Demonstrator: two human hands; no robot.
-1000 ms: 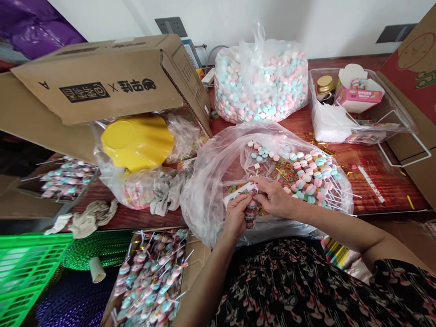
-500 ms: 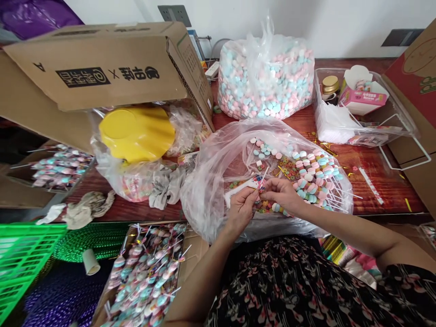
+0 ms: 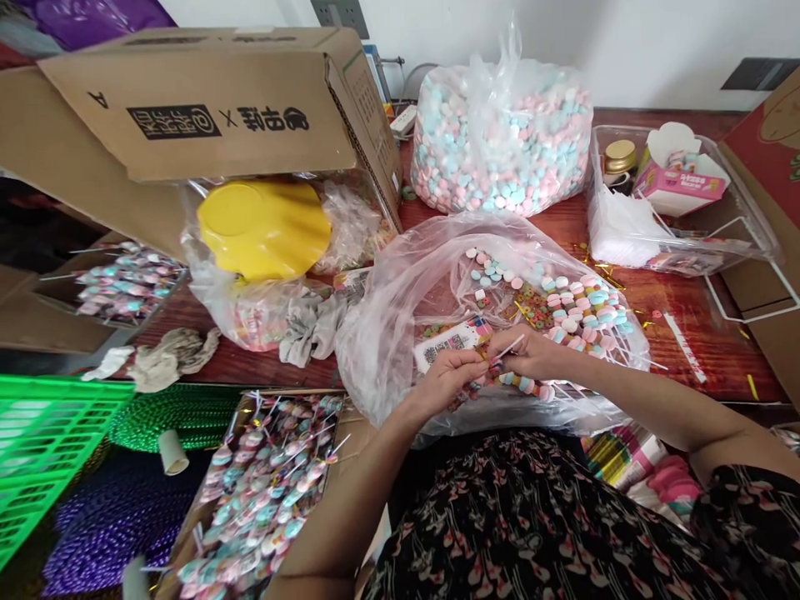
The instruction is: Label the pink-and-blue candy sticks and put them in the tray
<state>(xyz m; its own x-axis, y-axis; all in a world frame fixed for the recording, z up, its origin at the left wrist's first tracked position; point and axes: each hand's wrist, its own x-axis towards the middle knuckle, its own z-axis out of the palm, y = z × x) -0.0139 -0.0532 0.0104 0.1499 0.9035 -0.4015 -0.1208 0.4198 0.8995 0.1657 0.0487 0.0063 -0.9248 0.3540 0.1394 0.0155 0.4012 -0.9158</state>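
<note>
My hands are together over an open transparent plastic bag (image 3: 400, 333). My right hand (image 3: 525, 352) pinches a thin white lollipop stick (image 3: 509, 346). My left hand (image 3: 443, 383) meets it at the fingertips, pinching something small that the fingers mostly hide. Just beyond my left hand lies a printed card with a QR code (image 3: 450, 343). Rows of pink and blue lollipops (image 3: 581, 312) lie inside the bag, with loose round candies (image 3: 491, 271) and small colourful candy rings (image 3: 531, 308).
A big bag of pink and blue candies (image 3: 500, 142) stands behind on the wooden table (image 3: 687, 317). A cardboard box flap (image 3: 212, 117) and yellow lid (image 3: 262, 229) are at left. Lollipop-filled boxes (image 3: 256, 492) and a green crate (image 3: 43, 442) sit low left.
My hands have moved slightly right and lower, and the stick now lies low between them. The printed card shows more fully. The whole view has shifted slightly.
</note>
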